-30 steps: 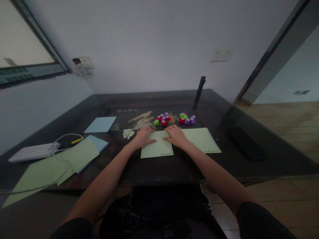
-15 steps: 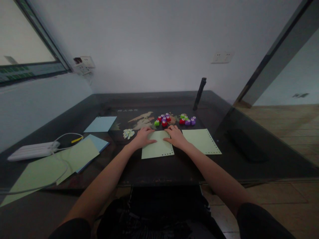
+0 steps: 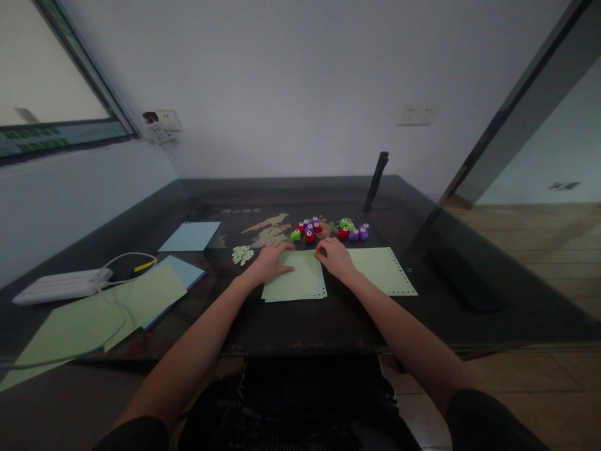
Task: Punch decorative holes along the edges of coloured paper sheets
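Note:
Two or more pale green sheets of paper (image 3: 295, 282), slightly offset, lie in front of me with punched holes at the lower right corner. My left hand (image 3: 272, 263) rests on their upper left part, fingers stretched and thumb apart. At the upper right corner my right hand (image 3: 334, 257) has thumb and forefinger pinched together on the paper's edge. Another pale green sheet with a row of holes (image 3: 382, 269) lies partly behind my right hand. Beyond my hands sit small red, green and purple eye-shaped pieces (image 3: 310, 228), with a second group (image 3: 353, 230) to the right.
A pile of small pale bits (image 3: 243, 254) lies left of my left hand. Further left are blue sheets (image 3: 190, 237), green sheets (image 3: 94, 313) and a white power strip (image 3: 61, 286) with cable. A black upright object (image 3: 375, 181) stands at the back; a dark flat object (image 3: 464, 279) lies right.
My right hand has gone from lying spread on the paper to pinching its upper right corner. The top sheet has shifted slightly left, exposing edges of paper underneath.

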